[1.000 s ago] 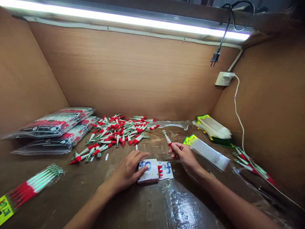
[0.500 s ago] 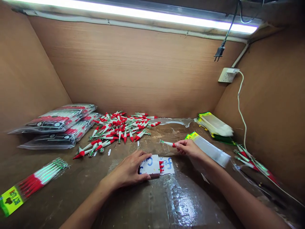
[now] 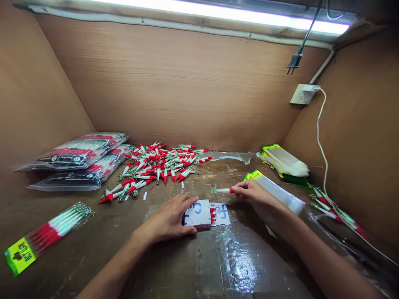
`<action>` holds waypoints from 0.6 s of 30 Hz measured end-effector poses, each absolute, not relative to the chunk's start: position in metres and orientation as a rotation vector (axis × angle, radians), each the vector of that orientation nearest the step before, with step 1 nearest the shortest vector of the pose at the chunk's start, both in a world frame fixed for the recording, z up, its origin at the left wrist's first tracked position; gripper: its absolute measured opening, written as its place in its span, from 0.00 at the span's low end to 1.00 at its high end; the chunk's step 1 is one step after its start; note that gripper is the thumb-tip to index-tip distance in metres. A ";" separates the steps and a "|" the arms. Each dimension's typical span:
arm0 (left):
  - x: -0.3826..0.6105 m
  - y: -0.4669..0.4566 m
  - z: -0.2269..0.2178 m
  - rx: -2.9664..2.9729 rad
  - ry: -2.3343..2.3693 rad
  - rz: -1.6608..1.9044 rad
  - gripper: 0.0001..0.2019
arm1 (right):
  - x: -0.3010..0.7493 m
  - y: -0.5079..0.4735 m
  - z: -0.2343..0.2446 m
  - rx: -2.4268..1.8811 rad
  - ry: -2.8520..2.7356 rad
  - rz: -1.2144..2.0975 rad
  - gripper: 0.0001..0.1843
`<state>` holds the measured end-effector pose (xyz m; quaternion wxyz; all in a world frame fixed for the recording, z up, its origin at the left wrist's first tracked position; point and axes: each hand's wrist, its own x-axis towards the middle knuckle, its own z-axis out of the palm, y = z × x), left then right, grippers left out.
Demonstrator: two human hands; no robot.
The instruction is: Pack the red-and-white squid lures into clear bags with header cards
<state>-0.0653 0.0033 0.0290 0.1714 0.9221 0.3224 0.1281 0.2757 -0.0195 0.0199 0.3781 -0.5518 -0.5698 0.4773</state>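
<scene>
Two hands at a cardboard-walled bench [image 3: 174, 265]. The left hand [image 3: 173, 216] clasps a small white box [image 3: 198, 215] lettered in blue, its grip closed about the left end, with thumb along the near edge and forefinger along the far edge. Red tips [image 3: 213, 215] show at the box's right opening, beside a lettered white card [image 3: 222, 214]. The right hand [image 3: 254, 193] has its grip pinched on the red end of a red-and-white squid jig [image 3: 225, 190]; the jig lies nearly level, green-hooked end to the left, beyond the box and apart from it. Behind, a heap of similar jigs [image 3: 162, 166] lies beside stacked clear bags [image 3: 75, 155]. Left foreground: a header-card packet of jigs [image 3: 51, 232]. Right: clear yellow-topped sleeves [image 3: 277, 193], partly behind the right hand, and a further sleeve stack [image 3: 288, 162].
</scene>
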 end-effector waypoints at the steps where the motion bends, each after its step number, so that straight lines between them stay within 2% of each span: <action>1: -0.066 0.004 0.028 2.621 0.923 0.365 0.41 | 0.279 -0.019 0.021 -1.429 -1.495 1.247 0.24; 9: -0.066 0.005 0.027 2.651 0.923 0.332 0.40 | 0.286 -0.016 0.018 -1.429 -1.582 1.360 0.22; 18: -0.066 0.006 0.025 2.652 0.925 0.336 0.41 | 0.286 -0.016 0.017 -1.430 -1.582 1.345 0.23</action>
